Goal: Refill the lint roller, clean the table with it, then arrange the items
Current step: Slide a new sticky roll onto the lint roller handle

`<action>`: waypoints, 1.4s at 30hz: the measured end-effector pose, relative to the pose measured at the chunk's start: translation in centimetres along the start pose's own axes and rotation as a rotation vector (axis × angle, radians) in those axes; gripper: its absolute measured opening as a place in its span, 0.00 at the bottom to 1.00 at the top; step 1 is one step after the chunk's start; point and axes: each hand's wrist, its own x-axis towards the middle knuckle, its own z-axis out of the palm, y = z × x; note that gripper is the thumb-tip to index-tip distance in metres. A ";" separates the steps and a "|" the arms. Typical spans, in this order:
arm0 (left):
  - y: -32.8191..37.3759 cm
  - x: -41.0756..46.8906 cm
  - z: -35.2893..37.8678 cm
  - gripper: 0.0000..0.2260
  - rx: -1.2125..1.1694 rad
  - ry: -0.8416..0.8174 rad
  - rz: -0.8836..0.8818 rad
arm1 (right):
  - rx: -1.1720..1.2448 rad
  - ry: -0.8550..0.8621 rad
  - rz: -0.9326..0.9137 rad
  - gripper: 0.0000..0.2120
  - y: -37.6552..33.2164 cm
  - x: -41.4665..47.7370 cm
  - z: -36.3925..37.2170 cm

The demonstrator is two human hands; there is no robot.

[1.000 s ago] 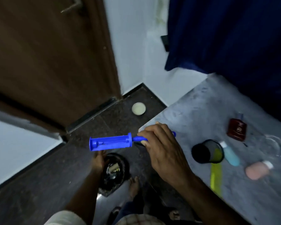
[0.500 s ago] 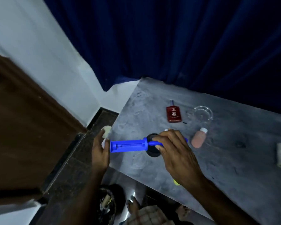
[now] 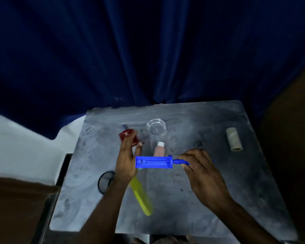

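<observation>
My right hand (image 3: 202,170) grips the handle of the blue lint roller (image 3: 154,162), which lies level above the middle of the grey table (image 3: 218,191). Its bare blue core points left, with no paper roll on it. My left hand (image 3: 128,160) is at the free end of the core, fingers spread, palm against the tip. A grey-white refill roll (image 3: 234,139) lies on its side at the table's far right.
On the table lie a red bottle (image 3: 126,135), a clear glass dish (image 3: 156,128), a pink bottle with a white cap (image 3: 159,150), a dark round cup (image 3: 105,181) and a yellow flat stick (image 3: 141,197). A dark blue curtain (image 3: 148,50) hangs behind.
The view has swung from the floor and door onto the table. Both hands carried the lint roller over the tabletop. My left hand rose from below to the core's free end.
</observation>
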 end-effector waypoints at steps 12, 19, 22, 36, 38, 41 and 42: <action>7.1 5.1 18.2 0.24 0.103 -0.356 0.218 | -0.069 0.152 0.374 0.11 10.2 -5.7 -3.4; 9.5 8.2 28.8 0.13 0.006 -0.404 -0.046 | -0.060 0.177 0.557 0.13 14.6 -9.7 -4.1; 8.9 9.9 33.1 0.19 -0.022 -0.433 -0.148 | -0.091 0.200 0.609 0.13 15.6 -10.7 -4.4; 8.1 9.8 38.3 0.30 0.089 -0.554 -0.277 | -0.126 0.244 0.690 0.13 16.4 -10.5 -4.0; 9.1 9.6 37.2 0.22 -0.081 -0.549 -0.371 | -0.113 0.260 0.691 0.13 16.1 -10.0 -4.4; 11.7 9.4 34.4 0.11 -0.495 -0.462 -0.556 | -0.103 0.287 0.668 0.13 15.4 -8.9 -5.5; 12.8 9.4 32.9 0.07 -0.601 -0.434 -0.586 | -0.108 0.301 0.652 0.13 15.1 -8.4 -6.1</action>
